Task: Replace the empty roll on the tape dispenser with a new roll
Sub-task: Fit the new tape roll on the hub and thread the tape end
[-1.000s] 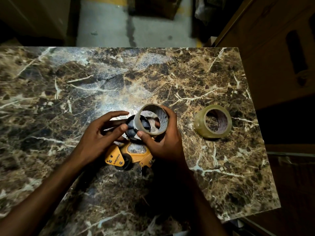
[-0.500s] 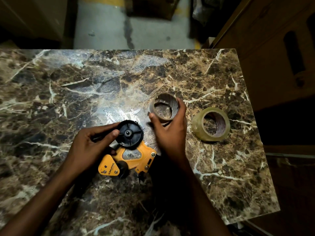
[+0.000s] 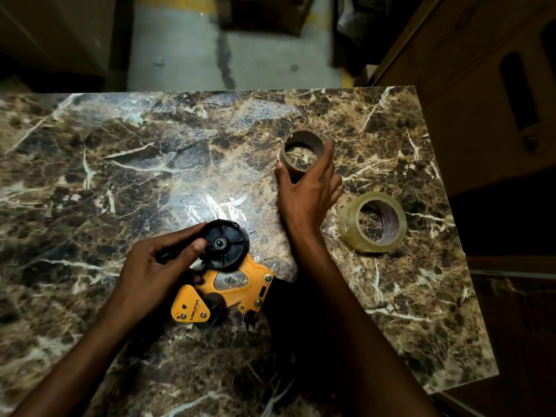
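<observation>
Two hands work over the marble table [image 3: 90, 182]. Nearest the wearer, the left hand [image 3: 156, 266] grips the yellow tape dispenser [image 3: 237, 281], fingers curled round its far side and thumb pressed on the bare black spool wheel [image 3: 224, 243]; that hold is much as it was half a second ago, and the dispenser lies flat in about the same place. The handle side of the dispenser sits in the shadow of the right forearm and is hard to make out, as is the blade end.

Farther out, the right hand [image 3: 310, 194] has carried the empty cardboard core [image 3: 302, 153] further from the dispenser than half a second ago; a second ago the core was at the spool. The core now stands on the table on its flat end, with the thumb against its near-left side and the index finger along its right side. Whether the fingers are pinching it or merely resting on it cannot be told; the hand partly hides its near rim.

The new roll of clear tape [image 3: 373, 225] lies to the right of that hand, apart from it, untouched and tilted, near the table's right edge as before.
</observation>
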